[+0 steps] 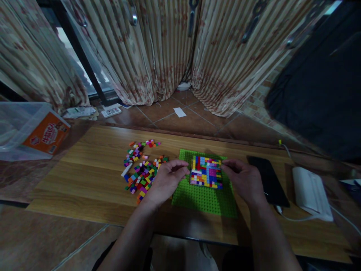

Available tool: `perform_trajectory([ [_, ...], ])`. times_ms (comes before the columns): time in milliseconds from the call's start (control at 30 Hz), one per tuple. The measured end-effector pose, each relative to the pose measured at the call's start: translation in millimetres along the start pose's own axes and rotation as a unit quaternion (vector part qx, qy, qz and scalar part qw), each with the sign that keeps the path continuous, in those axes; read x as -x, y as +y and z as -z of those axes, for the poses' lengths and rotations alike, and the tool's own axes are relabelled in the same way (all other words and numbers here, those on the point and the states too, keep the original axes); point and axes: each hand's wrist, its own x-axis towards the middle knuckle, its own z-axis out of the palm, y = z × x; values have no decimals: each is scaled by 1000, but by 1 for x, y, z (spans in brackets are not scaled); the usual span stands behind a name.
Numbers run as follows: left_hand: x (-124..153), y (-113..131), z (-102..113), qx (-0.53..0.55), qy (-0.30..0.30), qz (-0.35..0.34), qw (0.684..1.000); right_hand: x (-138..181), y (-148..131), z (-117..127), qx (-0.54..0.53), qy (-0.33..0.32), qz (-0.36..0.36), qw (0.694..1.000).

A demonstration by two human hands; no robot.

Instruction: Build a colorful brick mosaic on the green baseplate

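A rectangular block of multicoloured toy bricks (207, 174) sits on a green studded baseplate (204, 201). My left hand (169, 178) is at the block's left edge, thumb and index finger bent towards each other in a pinch. Whether a small piece is between those fingertips cannot be made out. On the opposite side, my right hand (244, 180) has its fingertips pressed together at the block's upper right edge, seemingly touching it. What they pinch is hidden. Loose coloured bricks (143, 175) lie in a pile left of the baseplate, partly behind my left hand.
The wooden table (84, 177) carries a black phone-like slab (267, 180) and a white device (310, 192) with cables on the right. A clear plastic box (17, 131) with an orange label stands at left. Beyond are curtains (158, 52) and papers (179, 112) on the tiled floor.
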Motion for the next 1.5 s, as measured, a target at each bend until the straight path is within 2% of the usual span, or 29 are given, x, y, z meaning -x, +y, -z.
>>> perform_trajectory([
  [133, -1, 0, 0, -5, -2, -1, 1000, -3, 2, 2, 19, 13, 2, 1000],
  [400, 0, 1, 1, -9, -1, -4, 1000, -6, 2, -8, 59, -24, -12, 998],
  [767, 1, 3, 2, -6, 2, -8, 1000, -6, 2, -15, -13, 0, -56, 998],
  [867, -2, 4, 13, -33, 29, -30, 999, -6, -1, -15, -14, -1, -60, 998],
  [933, -7, 4, 27, -81, 79, -61, 992, -6, -1, -14, -10, -4, -60, 998],
  [1033, -12, 7, 49, -189, 172, -117, 960, -7, -1, -13, 1, -13, -59, 998],
  [1133, -14, 9, 60, -329, 208, -142, 910, -7, -1, -11, 19, -31, -68, 997],
  [1367, -21, 0, 45, -550, 140, -215, 795, -4, -5, -8, 100, -55, -50, 992],
  [1500, -24, -3, 41, -607, 121, -210, 757, -4, -8, -5, 116, -57, -52, 990],
])
